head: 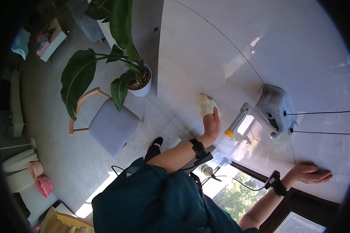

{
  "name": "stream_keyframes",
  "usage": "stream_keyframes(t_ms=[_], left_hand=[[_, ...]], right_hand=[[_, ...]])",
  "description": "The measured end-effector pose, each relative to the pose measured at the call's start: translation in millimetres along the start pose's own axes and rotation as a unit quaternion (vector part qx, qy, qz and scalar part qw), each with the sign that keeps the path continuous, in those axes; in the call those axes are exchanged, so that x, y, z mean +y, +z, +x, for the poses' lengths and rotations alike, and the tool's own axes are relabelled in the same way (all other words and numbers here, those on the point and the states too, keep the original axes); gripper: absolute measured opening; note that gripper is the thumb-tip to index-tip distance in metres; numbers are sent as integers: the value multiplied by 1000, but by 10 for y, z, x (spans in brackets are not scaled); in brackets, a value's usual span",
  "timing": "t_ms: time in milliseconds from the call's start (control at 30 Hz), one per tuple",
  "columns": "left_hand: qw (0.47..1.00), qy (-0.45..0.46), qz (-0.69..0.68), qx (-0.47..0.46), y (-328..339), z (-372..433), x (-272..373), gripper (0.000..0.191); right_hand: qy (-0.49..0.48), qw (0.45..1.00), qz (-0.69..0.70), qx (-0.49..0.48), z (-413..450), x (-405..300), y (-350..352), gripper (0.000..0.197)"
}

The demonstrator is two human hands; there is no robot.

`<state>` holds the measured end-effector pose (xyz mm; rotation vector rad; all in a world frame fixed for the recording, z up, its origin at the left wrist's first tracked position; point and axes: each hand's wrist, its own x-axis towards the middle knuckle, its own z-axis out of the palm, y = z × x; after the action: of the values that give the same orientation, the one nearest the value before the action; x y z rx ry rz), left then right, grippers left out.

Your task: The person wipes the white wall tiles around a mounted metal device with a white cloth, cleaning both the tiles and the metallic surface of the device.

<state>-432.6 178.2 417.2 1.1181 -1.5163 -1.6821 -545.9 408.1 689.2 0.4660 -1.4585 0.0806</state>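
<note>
My left hand (212, 123) holds a crumpled cream cloth (207, 105) against the pale tiled wall (192, 58). Further right along the wall, my right hand (312, 174) is empty, its fingers extended and near or touching the tiles; the exact contact is hard to tell. Between the two hands, a grey metal hand-crank winder (272, 109) is mounted on the wall. Its crank handle (236, 123) ends in a yellow knob, and two dark cables run from the housing towards the right. Both wrists wear black straps with small devices.
Below the winder is a dark-framed window (239, 186), with a clear plastic container (221, 159) near it. To the left stand a potted plant (141, 87) with large leaves and a grey-seated wooden chair (113, 126). A pink basket (44, 186) is at far left.
</note>
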Motion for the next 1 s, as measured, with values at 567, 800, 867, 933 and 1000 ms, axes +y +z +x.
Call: stream_keyframes(t_ms=[567, 800, 867, 933, 1000], left_hand=[[998, -41, 35, 13, -46, 107, 128, 57], [997, -48, 10, 51, -108, 345, -14, 64], [995, -31, 5, 92, -146, 517, -97, 64], [993, -26, -1, 111, -128, 494, -77, 64], [995, -37, 27, 86, -7, 289, -1, 64]], right_hand=[[-2, 1000, 15, 7, -22, 48, 16, 59], [11, 1000, 11, 1, -42, 19, 24, 60], [5, 1000, 7, 1, -35, 28, 15, 60], [3, 1000, 10, 3, -27, 12, 20, 60], [1, 1000, 13, 4, -30, 10, 21, 59]])
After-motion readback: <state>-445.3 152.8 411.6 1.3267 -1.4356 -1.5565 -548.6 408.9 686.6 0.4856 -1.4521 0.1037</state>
